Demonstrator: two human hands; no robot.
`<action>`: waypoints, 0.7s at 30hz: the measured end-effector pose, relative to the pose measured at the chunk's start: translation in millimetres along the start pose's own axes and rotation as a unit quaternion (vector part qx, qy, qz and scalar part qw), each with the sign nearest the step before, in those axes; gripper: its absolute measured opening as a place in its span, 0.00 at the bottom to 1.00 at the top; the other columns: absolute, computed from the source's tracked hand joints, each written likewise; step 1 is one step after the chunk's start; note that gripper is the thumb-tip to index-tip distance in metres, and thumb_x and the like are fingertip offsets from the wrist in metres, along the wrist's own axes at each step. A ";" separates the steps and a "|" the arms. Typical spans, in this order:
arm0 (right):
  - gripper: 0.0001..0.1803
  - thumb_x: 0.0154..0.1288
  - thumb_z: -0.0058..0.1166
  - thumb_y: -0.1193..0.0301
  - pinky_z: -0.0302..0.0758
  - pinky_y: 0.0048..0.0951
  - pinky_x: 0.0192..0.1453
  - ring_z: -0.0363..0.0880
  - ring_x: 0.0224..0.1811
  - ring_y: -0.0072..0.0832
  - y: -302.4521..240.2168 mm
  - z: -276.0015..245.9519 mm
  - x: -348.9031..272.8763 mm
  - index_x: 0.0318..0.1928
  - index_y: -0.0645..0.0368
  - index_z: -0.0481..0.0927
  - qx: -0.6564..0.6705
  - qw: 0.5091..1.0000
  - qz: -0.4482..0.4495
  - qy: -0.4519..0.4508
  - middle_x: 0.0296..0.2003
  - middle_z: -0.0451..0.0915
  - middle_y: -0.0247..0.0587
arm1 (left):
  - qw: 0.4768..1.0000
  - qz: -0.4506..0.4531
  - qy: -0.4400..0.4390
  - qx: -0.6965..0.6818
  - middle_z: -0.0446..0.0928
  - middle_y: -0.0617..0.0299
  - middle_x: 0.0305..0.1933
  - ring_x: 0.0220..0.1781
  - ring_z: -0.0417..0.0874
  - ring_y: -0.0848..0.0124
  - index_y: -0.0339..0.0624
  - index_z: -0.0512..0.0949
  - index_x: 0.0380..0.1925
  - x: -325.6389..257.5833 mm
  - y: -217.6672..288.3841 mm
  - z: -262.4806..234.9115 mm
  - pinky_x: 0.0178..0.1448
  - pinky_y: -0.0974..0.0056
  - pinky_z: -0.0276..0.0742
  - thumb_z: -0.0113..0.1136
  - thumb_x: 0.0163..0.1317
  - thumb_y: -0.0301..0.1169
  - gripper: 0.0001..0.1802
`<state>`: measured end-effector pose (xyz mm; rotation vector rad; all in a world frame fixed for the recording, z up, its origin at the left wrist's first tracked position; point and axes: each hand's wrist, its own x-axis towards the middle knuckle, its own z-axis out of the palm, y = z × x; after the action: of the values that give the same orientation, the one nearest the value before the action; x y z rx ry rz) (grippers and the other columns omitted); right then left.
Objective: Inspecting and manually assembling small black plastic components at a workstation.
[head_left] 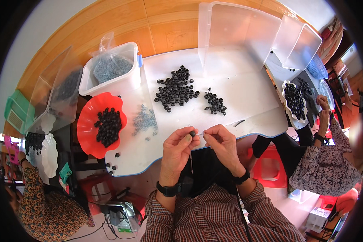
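Just past the table's front edge, my left hand (pixel 176 146) pinches a small round black part (pixel 192 134) between thumb and fingertips. Close on its right, the fingers of my right hand (pixel 224 146) are pressed together; whatever small thing they hold is too tiny to make out. Beyond my hands, a large heap of round black parts (pixel 175 89) lies on the white table (pixel 238 94). A smaller heap of little black pieces (pixel 215 103) sits to its right. On the left, small clear pieces (pixel 144 119) are scattered beside a red scalloped bowl (pixel 84 125) holding more black parts.
A white tub (pixel 127 76) with a bag of clear pieces stands at the back left. Clear plastic panels (pixel 238 36) rise at the back. A short black strip (pixel 239 123) lies near the front edge. Co-workers sit left and right, the right one beside a white scalloped tray (pixel 285 86).
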<state>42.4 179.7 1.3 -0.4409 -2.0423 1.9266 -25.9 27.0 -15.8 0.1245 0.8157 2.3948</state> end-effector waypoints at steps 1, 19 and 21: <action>0.05 0.63 0.59 0.77 0.74 0.18 0.33 0.77 0.29 0.16 -2.1 0.5 -1.1 0.38 0.66 0.79 0.003 1.000 0.006 -0.005 0.32 0.78 0.34 | 1.000 0.005 -0.010 -0.014 0.79 0.50 0.50 0.46 0.83 0.67 0.31 0.76 0.53 -1.1 -1.2 -0.6 0.53 0.63 0.83 0.54 0.67 0.19 0.14; 0.03 0.65 0.57 0.79 0.75 0.16 0.34 0.77 0.32 0.14 -14.7 5.0 -11.6 0.39 0.65 0.79 0.070 0.996 -0.017 -0.042 0.35 0.78 0.33 | 1.000 0.021 0.003 0.018 0.80 0.55 0.45 0.46 0.82 0.68 0.32 0.77 0.50 -11.6 -12.3 -7.1 0.52 0.61 0.82 0.55 0.68 0.23 0.12; 0.03 0.66 0.57 0.79 0.75 0.16 0.34 0.78 0.33 0.14 -16.9 5.9 -11.3 0.39 0.65 0.79 0.081 0.996 -0.018 -0.044 0.36 0.78 0.33 | 1.000 0.019 0.001 0.016 0.80 0.55 0.45 0.46 0.82 0.69 0.32 0.77 0.50 -10.7 -12.9 -6.6 0.52 0.62 0.82 0.55 0.68 0.23 0.12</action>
<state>49.9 168.7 17.8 -0.2838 -1.9108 2.1047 -12.3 25.6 -27.6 0.1513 0.8607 2.4180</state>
